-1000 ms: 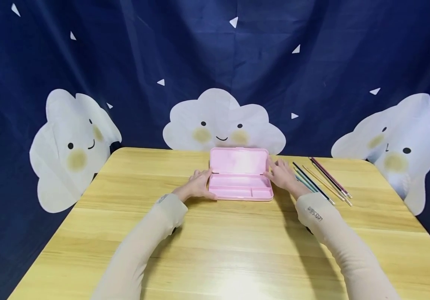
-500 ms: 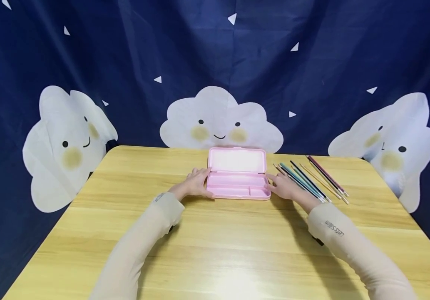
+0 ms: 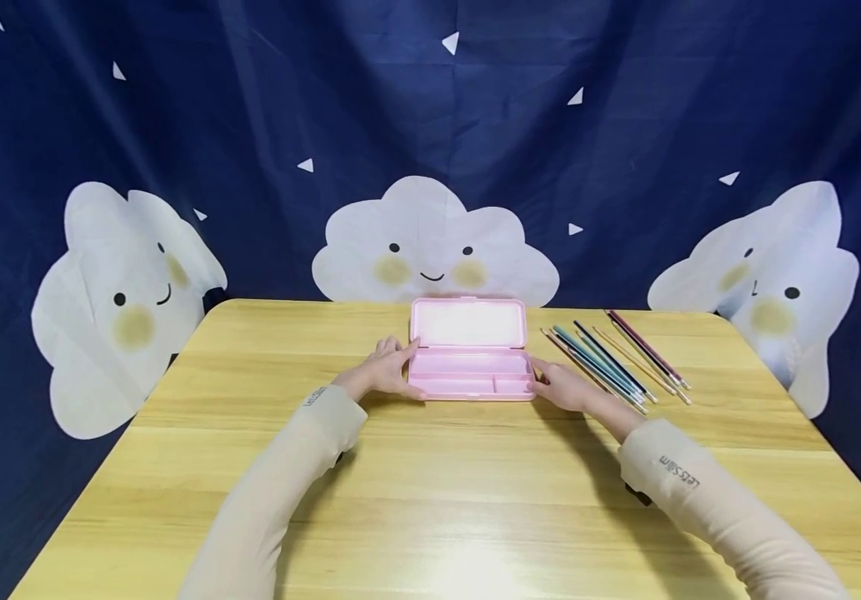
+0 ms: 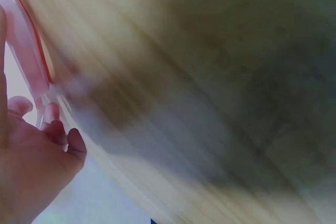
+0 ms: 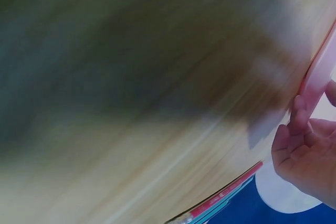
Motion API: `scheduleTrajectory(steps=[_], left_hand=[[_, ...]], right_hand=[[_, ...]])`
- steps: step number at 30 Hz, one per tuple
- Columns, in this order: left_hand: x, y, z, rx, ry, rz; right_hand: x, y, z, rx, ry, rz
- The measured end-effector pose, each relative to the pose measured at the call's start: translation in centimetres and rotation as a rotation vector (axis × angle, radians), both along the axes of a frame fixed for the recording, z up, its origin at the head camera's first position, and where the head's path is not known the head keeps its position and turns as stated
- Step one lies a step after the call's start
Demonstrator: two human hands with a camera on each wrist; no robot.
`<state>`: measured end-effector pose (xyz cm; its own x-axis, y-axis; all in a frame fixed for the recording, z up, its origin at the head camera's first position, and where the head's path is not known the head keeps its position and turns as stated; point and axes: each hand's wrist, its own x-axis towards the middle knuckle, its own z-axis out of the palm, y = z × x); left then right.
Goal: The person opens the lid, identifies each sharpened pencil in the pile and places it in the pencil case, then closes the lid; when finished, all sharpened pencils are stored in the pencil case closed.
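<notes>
A pink pencil case lies with its lid raised toward the curtain; its lower tray is divided into compartments, and I see nothing in them. My left hand holds the case's left side, thumb at the front corner and index finger near the hinge. On the right side, my right hand grips the lower tray near its front corner. In the left wrist view, curled fingers show beside the case's pink wall. The right wrist view shows fingers against the case's edge.
Several pencils lie slanted on the wooden table, just right of my right hand. A dark blue curtain with white clouds hangs behind the table's far edge.
My right hand has moved down from the lid and hinge area to the tray's right side, uncovering more pencils. My left hand stays at the left side. The view has shifted slightly.
</notes>
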<state>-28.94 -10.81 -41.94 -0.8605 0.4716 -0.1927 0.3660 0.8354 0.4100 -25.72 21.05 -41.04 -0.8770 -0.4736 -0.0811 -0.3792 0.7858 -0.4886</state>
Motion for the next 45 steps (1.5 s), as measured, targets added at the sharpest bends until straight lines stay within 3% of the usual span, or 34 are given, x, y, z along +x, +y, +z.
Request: scheduleTrajectory(steps=[5, 10, 15, 18, 30, 37, 45], left_hand=[[0.0, 0.1, 0.3, -0.062, -0.048, 0.020], [-0.1, 0.2, 0.7, -0.112, -0.082, 0.023], [-0.4, 0.3, 0.6, -0.098, -0.109, 0.001], [-0.6, 0.3, 0.5, -0.075, -0.120, -0.011], [-0.4, 0.5, 0.6, -0.038, -0.144, -0.016], [-0.3, 0.5, 0.4, -0.037, -0.148, -0.009], [-0.2, 0.5, 0.6, -0.029, -0.164, -0.005]], right_hand=[[-0.2, 1.1, -0.2, -0.039, 0.062, -0.012], [-0.4, 3.0, -0.4, 0.015, 0.181, -0.090], [0.0, 4.7, -0.2, 0.073, 0.159, -0.227], [0.3, 5.3, 0.0, 0.079, 0.166, -0.248], [0.2, 5.7, -1.1, 0.144, 0.244, -0.216], [0.0, 5.4, -1.4, 0.151, 0.172, -0.220], [0.0, 5.2, -1.4, 0.133, 0.171, -0.197]])
